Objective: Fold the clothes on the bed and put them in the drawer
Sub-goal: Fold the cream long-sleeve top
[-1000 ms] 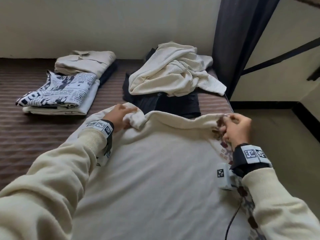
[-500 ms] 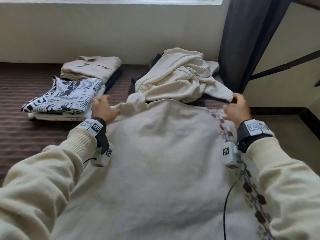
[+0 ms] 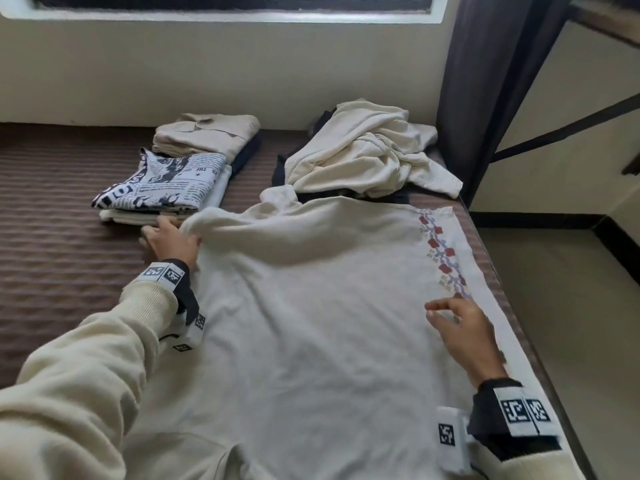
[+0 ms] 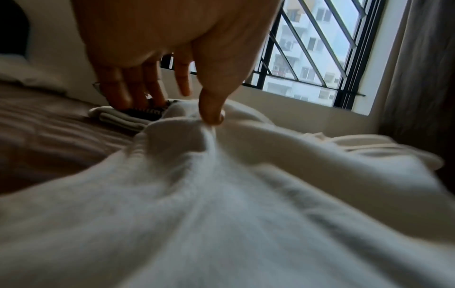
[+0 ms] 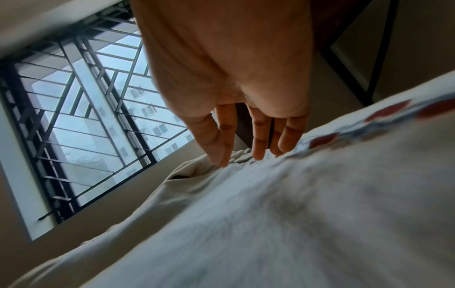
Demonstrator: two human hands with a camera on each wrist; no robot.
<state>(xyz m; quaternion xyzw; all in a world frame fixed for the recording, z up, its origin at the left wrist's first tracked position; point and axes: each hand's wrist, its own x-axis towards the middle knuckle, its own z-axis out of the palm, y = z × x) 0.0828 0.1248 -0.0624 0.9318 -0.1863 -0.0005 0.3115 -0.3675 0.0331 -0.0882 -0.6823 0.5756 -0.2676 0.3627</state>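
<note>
A cream sweater [image 3: 311, 323] lies spread flat on the bed [image 3: 52, 265], its long axis running from the person's body toward the window wall, its far edge pointing at the wall. A band of red and blue flowers [image 3: 441, 254] runs along its right side, parallel to that axis. The right hand [image 3: 460, 330] rests over the sweater beside the lower end of the flower band, its fingers [image 5: 258, 140] straight and spread, grasping nothing; the tips look to touch the cloth. The left hand [image 3: 169, 240] is at the sweater's far left corner, where the fabric is bunched into a roll. Its thumb presses down on that bunched edge while the other fingers [image 4: 123, 91] reach out straight toward the folded pile beyond, so the hand is released rather than clenched.

Just past the left hand sits a folded stack topped by a newspaper-print shirt [image 3: 162, 185]; the word "THE" can be read on it, the rest too small. Behind it lies a folded beige shirt [image 3: 207, 133]. To the right, a crumpled cream garment [image 3: 367, 150] lies over dark clothes, against the wall beside a dark curtain [image 3: 485, 81].
</note>
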